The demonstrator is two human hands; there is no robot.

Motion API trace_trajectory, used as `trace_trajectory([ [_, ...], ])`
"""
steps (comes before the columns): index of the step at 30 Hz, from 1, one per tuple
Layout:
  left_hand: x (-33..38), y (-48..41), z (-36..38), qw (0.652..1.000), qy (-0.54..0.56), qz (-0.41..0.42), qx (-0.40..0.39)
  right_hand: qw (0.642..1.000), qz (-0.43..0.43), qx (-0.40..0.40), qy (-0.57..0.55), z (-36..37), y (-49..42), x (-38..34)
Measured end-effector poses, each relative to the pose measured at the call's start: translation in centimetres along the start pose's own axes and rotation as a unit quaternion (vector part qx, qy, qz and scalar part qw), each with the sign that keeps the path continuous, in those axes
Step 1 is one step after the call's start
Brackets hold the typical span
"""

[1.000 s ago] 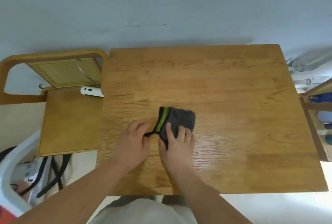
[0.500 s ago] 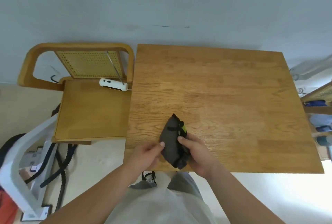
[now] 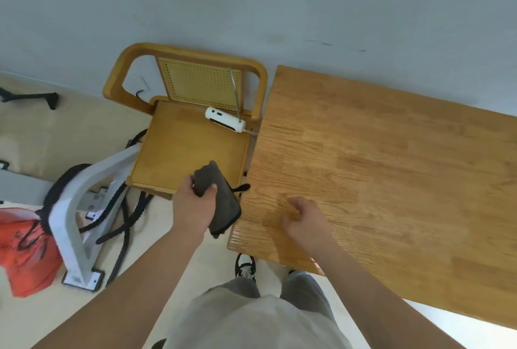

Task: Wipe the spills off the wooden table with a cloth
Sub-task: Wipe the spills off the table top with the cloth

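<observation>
The dark grey cloth (image 3: 223, 200) is folded into a long bundle, and my left hand (image 3: 195, 209) grips it. Hand and cloth hang off the table's left edge, over the front corner of the chair seat. A black loop of the cloth sticks out to the right. My right hand (image 3: 303, 216) hovers over the near left corner of the wooden table (image 3: 377, 167), fingers loosely curled, holding nothing. I see no distinct spill on the tabletop.
A wooden chair (image 3: 184, 153) with a cane back stands left of the table, a white device (image 3: 225, 120) lying on its seat. A white metal frame (image 3: 78, 209), black cords and an orange bag (image 3: 25, 253) are on the floor at left. My legs and shoes show below.
My left hand has taken the cloth off the table and carried it left toward the chair. My right hand let go and stays over the table corner. The view swung left.
</observation>
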State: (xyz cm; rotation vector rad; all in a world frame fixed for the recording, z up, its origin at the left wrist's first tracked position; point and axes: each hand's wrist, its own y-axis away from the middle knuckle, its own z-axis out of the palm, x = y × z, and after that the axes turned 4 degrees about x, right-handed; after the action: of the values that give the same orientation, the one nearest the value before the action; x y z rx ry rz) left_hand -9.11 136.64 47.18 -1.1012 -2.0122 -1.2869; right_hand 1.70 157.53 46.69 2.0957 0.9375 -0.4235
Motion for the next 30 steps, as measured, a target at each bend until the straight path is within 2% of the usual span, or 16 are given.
trace_trajectory([
  [2,-1.4,-0.3,-0.6,0.989,-0.132,0.071,0.017,0.99,-0.057,0.003,0.131,0.6,-0.9,0.1],
  [4,-4.0,0.5,0.3,0.98,-0.19,0.055,-0.028,0.972,-0.072,-0.016,0.221,1.4,-1.4,0.3],
  [7,-8.1,2.9,2.2,0.98,-0.138,-0.085,-0.113,0.949,-0.073,-0.051,0.301,2.8,-1.4,1.5],
  [9,-9.1,3.8,2.7,0.974,-0.061,-0.181,-0.123,0.938,-0.078,-0.062,0.333,3.4,-1.3,2.2],
  [12,-7.8,2.6,3.4,0.957,-0.007,-0.252,-0.144,0.932,-0.079,-0.059,0.349,3.4,-1.6,2.1],
  [14,-5.9,0.9,4.3,0.958,0.006,-0.233,-0.165,0.93,-0.081,-0.059,0.353,3.2,-1.9,1.6],
  [19,-1.3,-3.0,7.6,0.972,0.007,-0.09,-0.217,0.932,-0.075,-0.083,0.346,2.2,-2.3,1.3],
  [21,-1.8,-3.0,7.9,0.969,-0.066,-0.041,-0.234,0.941,-0.074,-0.076,0.321,1.5,-2.6,0.9],
  [23,-3.7,-1.9,7.1,0.965,-0.144,0.007,-0.218,0.956,-0.067,-0.056,0.281,0.6,-3.5,0.2],
  [25,-5.6,-0.2,5.8,0.965,-0.176,0.015,-0.196,0.97,-0.061,-0.032,0.235,-0.5,-5.0,-0.9],
  [27,-7.3,1.0,4.7,0.964,-0.191,-0.012,-0.187,0.974,-0.061,-0.028,0.214,-1.7,-6.6,-2.1],
  [30,-8.1,1.3,4.2,0.955,-0.195,-0.123,-0.185,0.969,-0.071,-0.043,0.231,-3.4,-8.9,-3.8],
])
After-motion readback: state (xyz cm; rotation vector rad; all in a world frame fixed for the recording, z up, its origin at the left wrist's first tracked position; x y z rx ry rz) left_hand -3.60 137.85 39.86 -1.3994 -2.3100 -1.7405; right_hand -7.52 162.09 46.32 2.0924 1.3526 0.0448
